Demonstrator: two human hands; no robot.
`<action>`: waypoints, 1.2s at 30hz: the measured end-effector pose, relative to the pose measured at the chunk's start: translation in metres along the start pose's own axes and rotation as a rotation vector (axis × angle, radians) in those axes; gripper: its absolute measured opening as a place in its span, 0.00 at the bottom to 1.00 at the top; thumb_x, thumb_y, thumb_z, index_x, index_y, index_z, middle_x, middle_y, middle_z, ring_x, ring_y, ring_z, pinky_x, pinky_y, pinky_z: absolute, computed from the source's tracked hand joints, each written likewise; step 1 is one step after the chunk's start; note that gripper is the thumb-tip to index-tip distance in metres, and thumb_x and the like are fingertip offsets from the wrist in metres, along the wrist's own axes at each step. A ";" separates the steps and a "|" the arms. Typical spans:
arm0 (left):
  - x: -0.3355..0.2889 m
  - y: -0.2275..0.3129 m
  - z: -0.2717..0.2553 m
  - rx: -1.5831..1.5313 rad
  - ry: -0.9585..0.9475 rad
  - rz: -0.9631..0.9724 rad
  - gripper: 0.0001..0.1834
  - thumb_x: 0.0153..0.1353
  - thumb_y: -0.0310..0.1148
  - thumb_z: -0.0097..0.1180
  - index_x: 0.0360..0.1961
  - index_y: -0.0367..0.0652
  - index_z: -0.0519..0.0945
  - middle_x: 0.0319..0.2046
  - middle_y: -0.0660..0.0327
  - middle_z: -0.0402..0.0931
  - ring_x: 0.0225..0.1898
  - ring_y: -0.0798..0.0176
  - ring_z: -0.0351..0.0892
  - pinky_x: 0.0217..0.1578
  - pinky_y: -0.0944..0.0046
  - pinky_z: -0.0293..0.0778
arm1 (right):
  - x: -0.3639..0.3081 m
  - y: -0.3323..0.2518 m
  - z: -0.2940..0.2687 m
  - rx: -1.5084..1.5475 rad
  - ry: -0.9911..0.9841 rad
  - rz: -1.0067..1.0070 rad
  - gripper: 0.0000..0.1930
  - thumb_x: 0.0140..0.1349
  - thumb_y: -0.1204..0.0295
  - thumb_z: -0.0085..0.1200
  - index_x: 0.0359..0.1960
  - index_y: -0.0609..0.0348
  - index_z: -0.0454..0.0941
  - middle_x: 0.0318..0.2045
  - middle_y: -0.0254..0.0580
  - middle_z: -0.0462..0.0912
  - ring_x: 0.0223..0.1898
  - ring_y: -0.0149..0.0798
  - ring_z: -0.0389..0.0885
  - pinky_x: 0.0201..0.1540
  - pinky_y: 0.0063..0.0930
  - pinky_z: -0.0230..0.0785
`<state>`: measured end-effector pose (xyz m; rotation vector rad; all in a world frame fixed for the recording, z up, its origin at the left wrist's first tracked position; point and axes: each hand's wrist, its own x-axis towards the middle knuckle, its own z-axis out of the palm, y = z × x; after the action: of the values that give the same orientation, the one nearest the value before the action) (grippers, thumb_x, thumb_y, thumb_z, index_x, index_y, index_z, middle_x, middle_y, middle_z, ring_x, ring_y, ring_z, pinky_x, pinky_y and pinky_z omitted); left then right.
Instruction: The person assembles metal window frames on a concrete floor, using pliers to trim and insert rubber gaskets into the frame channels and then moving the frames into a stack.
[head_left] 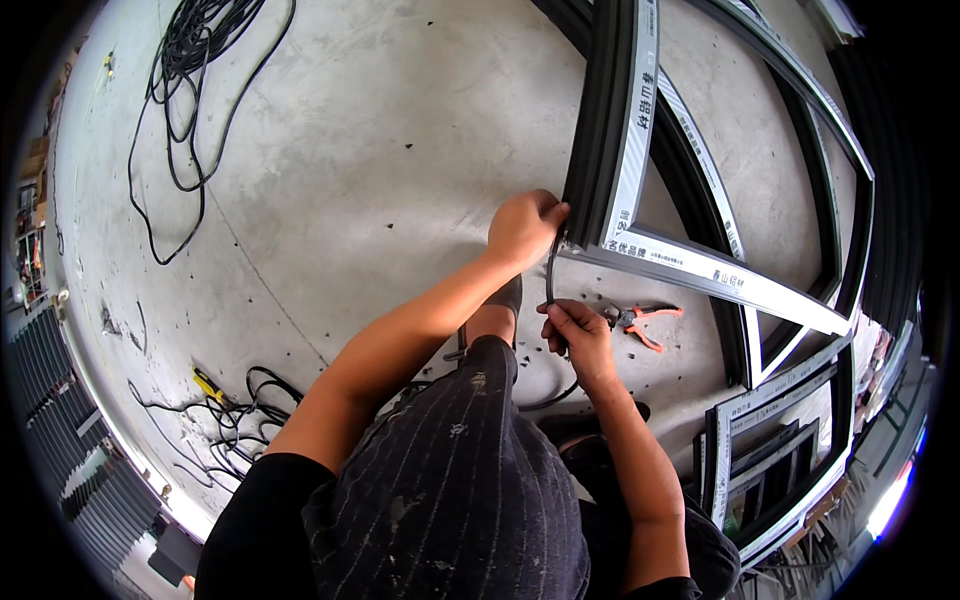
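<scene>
On the concrete floor (350,120), the film-covered metal frame (632,150) spreads from twelve to three o'clock. A black strip (550,275) meets its near corner at two o'clock; a loose length curls toward five o'clock, so the work looks unfinished, though how much is already seated is hidden. The hands are apart: the right hand (580,335) clasps the strip; the left hand (525,230) touches the corner, its grip unclear. Orange-handled pliers (630,318) lie at three o'clock.

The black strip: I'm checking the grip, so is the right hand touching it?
Touching: the head view shows the right hand closed on the black strip, which emerges above it.
</scene>
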<state>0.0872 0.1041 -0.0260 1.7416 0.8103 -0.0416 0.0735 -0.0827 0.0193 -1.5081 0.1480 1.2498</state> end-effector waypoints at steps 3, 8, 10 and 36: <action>0.000 0.005 -0.002 0.032 -0.009 -0.037 0.15 0.61 0.39 0.55 0.30 0.35 0.81 0.21 0.53 0.79 0.25 0.57 0.78 0.28 0.58 0.72 | 0.001 0.002 0.000 -0.005 0.018 -0.014 0.10 0.67 0.69 0.50 0.40 0.61 0.81 0.21 0.30 0.78 0.19 0.21 0.71 0.21 0.15 0.58; 0.001 -0.015 -0.008 -0.374 -0.234 -0.144 0.11 0.59 0.34 0.59 0.30 0.33 0.80 0.20 0.59 0.78 0.22 0.65 0.76 0.25 0.64 0.71 | 0.001 0.003 -0.002 -0.047 0.071 -0.025 0.10 0.66 0.69 0.51 0.40 0.61 0.80 0.21 0.31 0.78 0.19 0.21 0.71 0.20 0.15 0.58; -0.002 -0.018 -0.010 -0.281 -0.283 -0.104 0.09 0.60 0.29 0.60 0.32 0.31 0.79 0.24 0.63 0.77 0.23 0.71 0.74 0.25 0.70 0.70 | 0.000 0.004 -0.003 -0.056 0.099 -0.021 0.10 0.66 0.69 0.52 0.40 0.61 0.80 0.21 0.31 0.78 0.18 0.21 0.71 0.20 0.15 0.58; -0.028 -0.020 -0.023 -0.546 -0.539 -0.340 0.16 0.58 0.35 0.64 0.40 0.33 0.79 0.33 0.59 0.81 0.38 0.66 0.78 0.45 0.68 0.72 | 0.015 -0.051 -0.037 -1.410 0.460 -0.831 0.11 0.54 0.76 0.55 0.40 0.51 0.79 0.26 0.40 0.77 0.28 0.46 0.79 0.28 0.38 0.72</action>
<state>0.0470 0.1126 -0.0231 0.9945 0.6268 -0.4566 0.1361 -0.0844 0.0340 -2.5794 -1.1780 0.1573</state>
